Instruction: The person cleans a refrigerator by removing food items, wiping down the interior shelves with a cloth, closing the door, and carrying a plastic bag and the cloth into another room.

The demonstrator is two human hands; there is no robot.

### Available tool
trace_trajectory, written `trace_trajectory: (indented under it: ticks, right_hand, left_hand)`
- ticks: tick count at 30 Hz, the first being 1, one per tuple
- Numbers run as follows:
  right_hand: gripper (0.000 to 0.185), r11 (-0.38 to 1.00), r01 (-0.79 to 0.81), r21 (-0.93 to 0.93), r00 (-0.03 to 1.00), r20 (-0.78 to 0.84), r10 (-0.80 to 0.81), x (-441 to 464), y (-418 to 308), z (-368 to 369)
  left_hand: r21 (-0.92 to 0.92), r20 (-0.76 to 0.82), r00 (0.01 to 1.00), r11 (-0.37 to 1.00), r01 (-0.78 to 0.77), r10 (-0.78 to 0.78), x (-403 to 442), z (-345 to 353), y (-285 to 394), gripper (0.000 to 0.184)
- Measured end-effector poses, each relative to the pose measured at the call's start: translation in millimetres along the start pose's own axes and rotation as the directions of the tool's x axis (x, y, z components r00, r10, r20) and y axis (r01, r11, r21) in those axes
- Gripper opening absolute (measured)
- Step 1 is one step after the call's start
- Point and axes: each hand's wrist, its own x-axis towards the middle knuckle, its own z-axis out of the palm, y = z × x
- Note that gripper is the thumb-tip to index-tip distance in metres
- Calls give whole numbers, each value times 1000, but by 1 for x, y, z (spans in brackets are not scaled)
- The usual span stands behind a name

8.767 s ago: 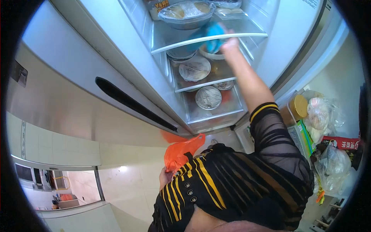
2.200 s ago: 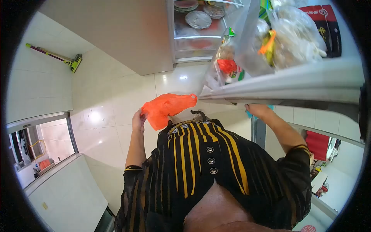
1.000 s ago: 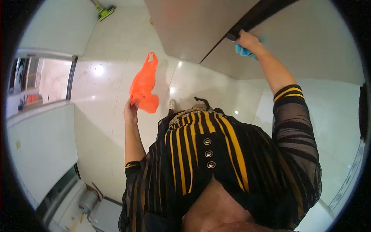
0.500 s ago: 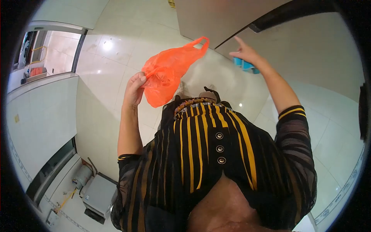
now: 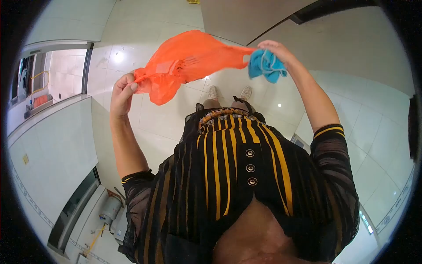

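An orange plastic bag (image 5: 193, 55) is stretched sideways in front of me, above the floor. Its left end is pinched between the thumb and fingers of my left hand (image 5: 123, 92). My right hand (image 5: 278, 52) is closed on a crumpled blue cloth (image 5: 266, 66), and the bag's handle end reaches up to this hand and the cloth. The cloth hides part of where the bag's handle meets my fingers.
The closed refrigerator (image 5: 343, 44) with its dark handle recess (image 5: 334, 11) stands at the upper right. Pale floor tiles (image 5: 154, 127) lie below, with my shoes (image 5: 213, 92) on them. A white counter (image 5: 52, 145) and a doorway-like opening are on the left.
The fridge door, open earlier, is closed. My right hand has left its handle and come to the bag's handle end with the blue cloth. My left hand has moved left, and the bag is stretched out.
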Motion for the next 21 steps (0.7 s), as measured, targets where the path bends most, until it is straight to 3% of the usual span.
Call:
trace_trajectory:
  ticks: [1, 3, 4, 11, 14, 20, 21]
  right_hand:
    - [27, 1000, 1, 8, 1000, -16, -1, -15, -4, 1]
    - [22, 954, -6, 299, 997, -70, 28, -48, -20, 2]
    - [23, 934, 1, 357, 996, -87, 32, -62, -22, 1]
    - [25, 922, 67, 382, 959, -279, 46, -147, -35, 38]
    - [30, 905, 135, 403, 930, -366, 25, -187, -28, 54]
    - [33, 767, 361, 530, 806, -591, 29, -264, -18, 121]
    - [34, 759, 377, 531, 779, -625, 51, -241, -18, 134]
  left_hand:
    - [3, 18, 1000, 1000, 1, -1, 1, 4, -1, 25]
    - [153, 50, 998, 988, 21, -29, 5, 11, 1, 23]
    - [157, 94, 995, 987, 22, -37, 8, 17, 2, 20]
    - [217, 207, 978, 975, -39, -7, 31, 12, -6, 12]
    - [266, 176, 984, 963, -32, -16, 37, 22, -9, 9]
    - [219, 285, 958, 969, -111, 45, 58, 4, -19, 11]
    - [175, 298, 953, 979, -106, 50, 86, -8, -34, 12]
